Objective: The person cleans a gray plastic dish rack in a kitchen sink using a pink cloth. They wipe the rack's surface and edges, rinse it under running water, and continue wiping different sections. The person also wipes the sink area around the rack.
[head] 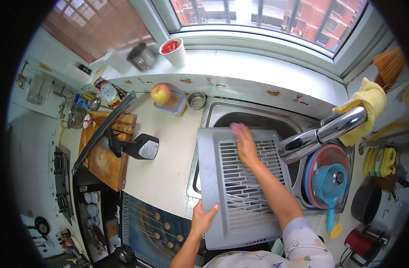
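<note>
A grey slotted metal panel (pixel 209 174), which looks like a range hood cover, leans over the stainless steel sink (pixel 221 106). My left hand (pixel 203 218) grips its lower left edge, with the thumb on the front face. Near the panel's upper end, my right hand (pixel 247 149) lies along the slots, pressing a pink sponge or cloth (pixel 237 127) under its fingertips. My right forearm hides part of the grille. Close to the panel's right edge rises a chrome faucet (pixel 301 144) with a yellow towel (pixel 365 100) draped over its end.
Left on the counter are a black spray bottle (pixel 145 146), a wooden cutting board (pixel 105 167) and a long grey strip (pixel 104 129). An apple (pixel 160 93) rests on a plastic container (pixel 173 104) by a metal strainer (pixel 196 100). Right are stacked basins (pixel 308 182) and a blue ladle (pixel 328 184).
</note>
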Action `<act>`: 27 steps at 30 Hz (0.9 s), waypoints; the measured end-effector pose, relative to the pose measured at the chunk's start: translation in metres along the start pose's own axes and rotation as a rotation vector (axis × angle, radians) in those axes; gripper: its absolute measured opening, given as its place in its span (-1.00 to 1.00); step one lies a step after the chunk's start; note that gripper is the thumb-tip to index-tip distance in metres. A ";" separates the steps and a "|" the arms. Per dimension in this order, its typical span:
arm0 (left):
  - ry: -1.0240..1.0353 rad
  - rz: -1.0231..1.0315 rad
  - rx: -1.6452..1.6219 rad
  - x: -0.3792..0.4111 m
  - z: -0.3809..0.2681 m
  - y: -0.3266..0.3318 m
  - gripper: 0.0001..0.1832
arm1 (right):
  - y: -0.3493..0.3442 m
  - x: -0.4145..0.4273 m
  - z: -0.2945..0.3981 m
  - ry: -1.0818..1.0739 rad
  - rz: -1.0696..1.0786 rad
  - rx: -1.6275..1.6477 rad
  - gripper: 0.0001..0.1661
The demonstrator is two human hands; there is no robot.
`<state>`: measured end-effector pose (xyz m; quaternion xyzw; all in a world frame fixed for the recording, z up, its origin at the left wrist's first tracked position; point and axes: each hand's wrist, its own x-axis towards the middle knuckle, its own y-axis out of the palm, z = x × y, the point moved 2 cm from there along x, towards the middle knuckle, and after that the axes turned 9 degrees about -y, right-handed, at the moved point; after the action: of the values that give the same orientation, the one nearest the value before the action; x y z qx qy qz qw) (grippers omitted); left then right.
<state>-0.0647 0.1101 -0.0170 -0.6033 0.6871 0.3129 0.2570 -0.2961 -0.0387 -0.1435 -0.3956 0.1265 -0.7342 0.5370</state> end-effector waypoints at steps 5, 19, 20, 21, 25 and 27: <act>0.060 -0.040 -0.024 -0.006 -0.002 -0.002 -0.65 | -0.020 0.005 -0.034 0.009 0.150 -0.154 -0.44; 0.035 -0.026 0.056 -0.004 -0.010 0.007 -0.65 | 0.015 -0.021 0.037 -0.073 0.239 0.184 -0.40; 0.043 -0.036 0.047 -0.005 -0.007 0.007 -0.65 | 0.009 -0.016 0.042 -0.140 0.248 0.197 -0.45; 0.046 -0.039 0.043 -0.005 -0.005 0.006 -0.66 | 0.004 -0.011 0.044 -0.199 0.255 0.206 -0.49; 0.044 -0.052 -0.017 -0.009 0.003 0.003 -0.66 | -0.044 0.003 0.001 -0.137 0.183 0.063 -0.53; 0.049 -0.029 -0.021 -0.008 0.002 0.007 -0.65 | -0.066 -0.026 -0.073 -0.090 0.043 -0.065 -0.71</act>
<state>-0.0709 0.1174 -0.0112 -0.6233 0.6811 0.3015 0.2381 -0.3904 -0.0077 -0.1623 -0.4425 0.1345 -0.6995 0.5448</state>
